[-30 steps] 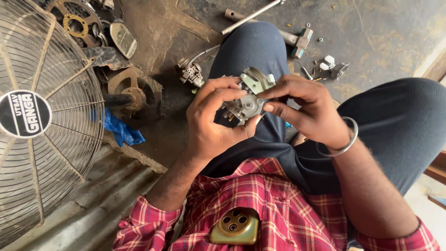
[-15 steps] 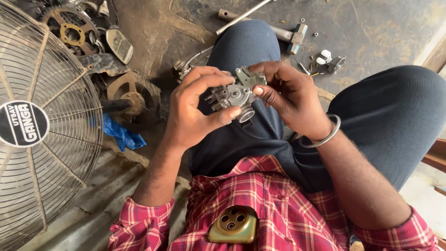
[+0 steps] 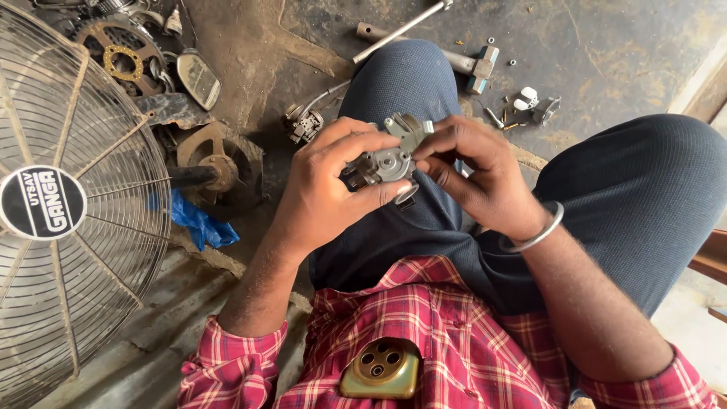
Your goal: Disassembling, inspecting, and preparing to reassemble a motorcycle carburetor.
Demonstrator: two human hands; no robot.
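A small grey metal carburettor body [image 3: 390, 155] is held over my lap between both hands. My left hand [image 3: 329, 189] wraps it from the left, fingers curled over its top and thumb under it. My right hand [image 3: 477, 174] pinches its right side with fingertips near a small lug; a metal bangle [image 3: 539, 235] sits on that wrist. I sit with dark blue trousers [image 3: 628, 197] and a red checked shirt [image 3: 454, 341]. A gold phone [image 3: 381, 369] pokes from the shirt pocket.
A wire-guard pedestal fan [image 3: 68, 204] stands at the left. On the dirty floor lie a second small carburettor part [image 3: 304, 125], a mirror [image 3: 198, 79], a sprocket [image 3: 121, 57], a round metal hub [image 3: 219, 167], blue plastic [image 3: 197, 226], a long metal rod [image 3: 397, 32], a socket wrench [image 3: 473, 64] and small loose bits [image 3: 526, 106].
The view has shifted slightly; both hands keep hold of the carburettor body, turning it a little, with my right fingers moving onto its right edge.
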